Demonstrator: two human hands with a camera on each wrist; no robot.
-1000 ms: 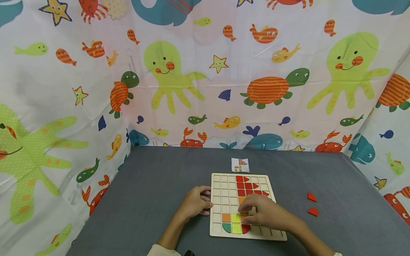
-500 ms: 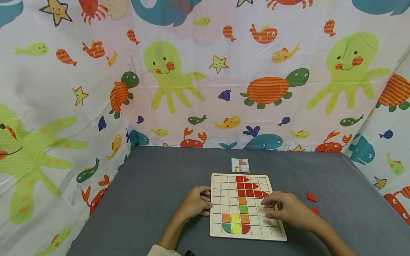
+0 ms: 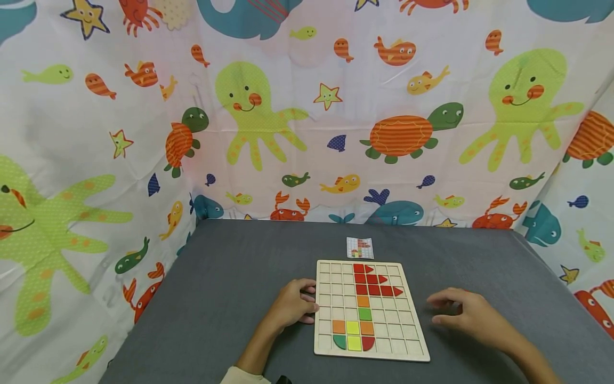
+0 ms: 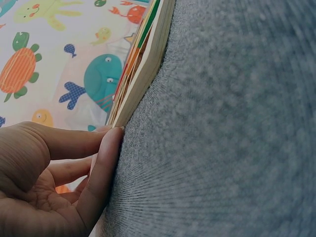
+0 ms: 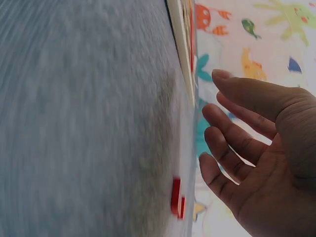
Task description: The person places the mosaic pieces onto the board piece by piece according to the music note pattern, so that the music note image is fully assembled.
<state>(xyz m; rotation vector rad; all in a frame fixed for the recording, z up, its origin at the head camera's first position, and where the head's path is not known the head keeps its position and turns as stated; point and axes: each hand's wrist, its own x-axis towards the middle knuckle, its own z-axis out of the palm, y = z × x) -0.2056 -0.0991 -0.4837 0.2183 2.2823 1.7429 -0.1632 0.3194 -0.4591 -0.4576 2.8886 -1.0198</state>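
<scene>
A pale wooden grid board (image 3: 406, 333) lies on the grey table. Red square tiles (image 3: 360, 289) and red triangle tiles (image 3: 397, 291) form rows near its top. Below run an orange tile (image 3: 363, 301), a green tile (image 3: 364, 314), then yellow tiles (image 3: 353, 335) and rounded corner pieces, one green (image 3: 339, 341), one red (image 3: 368, 342). My left hand (image 3: 291, 303) holds the board's left edge with thumb and fingertips. To the right of the board hovers my right hand (image 3: 472, 316), fingers loosely bent around nothing. Red pieces (image 5: 176, 197) show in the right wrist view; the right hand hides them in the head view.
A small printed card (image 3: 360, 248) with a coloured grid pattern lies just beyond the board. Behind the table (image 3: 240, 266) hangs a white cloth (image 3: 307, 122) with sea animals, which also covers the left and right sides.
My right hand has moved right, from over the board to above the table beside it, uncovering the green and orange tiles. My left hand has stayed at the left edge.
</scene>
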